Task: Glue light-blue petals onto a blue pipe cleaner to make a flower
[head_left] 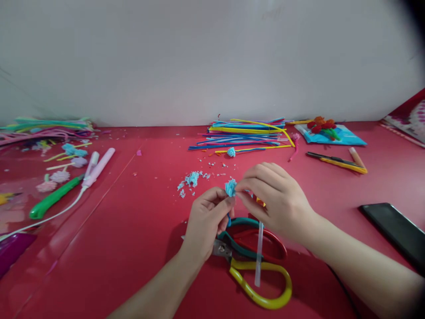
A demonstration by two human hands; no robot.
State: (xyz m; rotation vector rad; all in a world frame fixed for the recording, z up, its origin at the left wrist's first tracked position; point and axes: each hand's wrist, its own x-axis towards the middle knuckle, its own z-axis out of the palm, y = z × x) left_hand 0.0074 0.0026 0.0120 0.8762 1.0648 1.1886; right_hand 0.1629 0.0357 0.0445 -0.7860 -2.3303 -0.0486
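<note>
My left hand (pixel 210 215) pinches a small fluffy light blue flower (pixel 230 188), apparently made of pipe cleaner, by its base; a dark blue stem (pixel 229 220) shows below the fingers. On the flower's right edge, the thumb and fingertips of my right hand (pixel 274 195) close on its petals. Beneath both hands lie scissors with yellow handles (pixel 287 288) and a tool with teal and red handles (pixel 280 248). A translucent glue stick (pixel 259 261) crosses over them. Part of an orange-yellow thing (pixel 260 202) peeks out under my right hand, mostly hidden.
Light blue fluff (pixel 192 178) is scattered ahead of my hands. Behind it lie bundled pipe cleaners (pixel 245 133) and another blue flower (pixel 231 152). To the left are a pink corded tool (pixel 98 168) and a green-handled tool (pixel 51 201); at right, a phone (pixel 395 232) and tweezers (pixel 335 160).
</note>
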